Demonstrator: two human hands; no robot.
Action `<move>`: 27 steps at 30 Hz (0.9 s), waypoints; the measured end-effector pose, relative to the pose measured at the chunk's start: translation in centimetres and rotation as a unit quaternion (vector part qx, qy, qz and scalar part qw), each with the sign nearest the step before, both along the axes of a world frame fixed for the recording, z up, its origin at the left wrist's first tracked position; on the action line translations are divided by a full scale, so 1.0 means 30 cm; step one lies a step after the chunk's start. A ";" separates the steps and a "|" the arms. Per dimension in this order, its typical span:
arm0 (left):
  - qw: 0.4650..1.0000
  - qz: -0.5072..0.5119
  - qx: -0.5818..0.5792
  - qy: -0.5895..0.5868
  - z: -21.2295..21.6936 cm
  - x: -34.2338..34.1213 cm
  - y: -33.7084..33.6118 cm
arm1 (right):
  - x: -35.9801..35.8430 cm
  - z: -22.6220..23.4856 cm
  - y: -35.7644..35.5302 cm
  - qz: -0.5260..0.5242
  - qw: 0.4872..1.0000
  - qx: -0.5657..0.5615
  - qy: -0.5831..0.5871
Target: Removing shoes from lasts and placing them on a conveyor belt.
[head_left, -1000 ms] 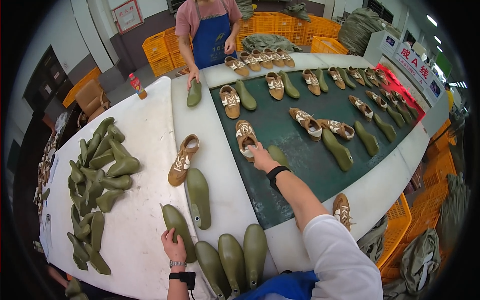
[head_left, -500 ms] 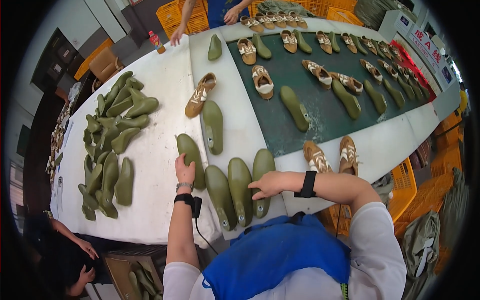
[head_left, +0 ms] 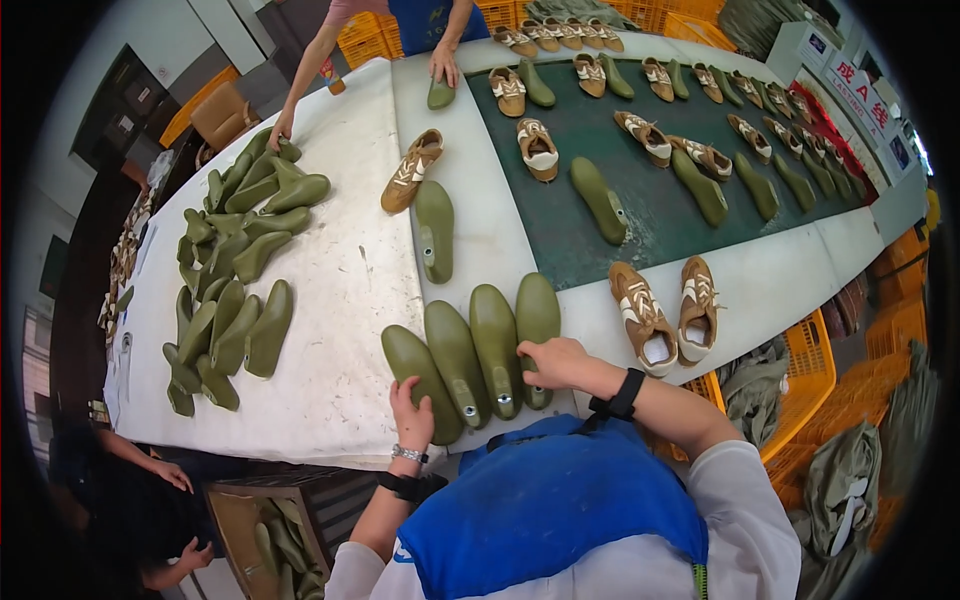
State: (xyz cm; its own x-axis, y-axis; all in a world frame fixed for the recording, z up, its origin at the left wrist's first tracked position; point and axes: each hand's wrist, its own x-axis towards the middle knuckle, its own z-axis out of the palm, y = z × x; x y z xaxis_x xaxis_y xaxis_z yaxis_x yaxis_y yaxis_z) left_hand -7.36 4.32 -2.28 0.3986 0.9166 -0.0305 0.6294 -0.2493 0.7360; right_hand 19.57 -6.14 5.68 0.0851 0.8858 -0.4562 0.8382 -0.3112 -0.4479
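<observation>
Looking down on a long white worktop (head_left: 330, 290), scuffed and pale, with a dark green belt (head_left: 640, 190) running along its right half and white borders either side. Four olive-green shoe lasts (head_left: 480, 350) stand in a tight row at the near edge, side by side and touching. The left hand (head_left: 411, 412) is curled over the heel of the leftmost last, fingers resting on it; the right hand (head_left: 553, 362) lies on the rightmost last with fingers bent loosely around its heel, though I cannot tell whether either has a firm grip. Just right of the row sits a pair of tan and white shoes (head_left: 668, 312) on the white border. A heap of green lasts (head_left: 235, 270) sprawls over the left of the worktop, and one single last (head_left: 435, 230) lies beside a tan shoe (head_left: 411, 171) further up. More shoes and lasts line the belt. At the far end another person's hands (head_left: 443, 68) rest near a last. Orange crates (head_left: 815, 370) stand below right, a blue and white sign (head_left: 858, 88) leans at the upper right, and a red-capped bottle (head_left: 327, 74) stands at the far left corner.
</observation>
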 end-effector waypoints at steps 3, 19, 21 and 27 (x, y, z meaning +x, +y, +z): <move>1.000 -0.003 -0.015 -0.024 0.006 0.078 -0.043 | 0.050 -0.042 -0.031 0.003 0.999 0.030 -0.025; 0.969 -0.135 -0.029 0.206 0.049 0.676 0.721 | 0.161 -0.049 -0.042 -0.027 0.999 0.002 -0.024; 0.963 -0.156 -0.014 0.221 0.043 0.778 0.687 | 0.185 -0.060 -0.043 -0.041 0.999 -0.008 -0.015; 0.969 -0.191 0.056 0.145 0.138 0.926 0.783 | 0.208 -0.057 -0.045 -0.054 0.998 -0.019 0.011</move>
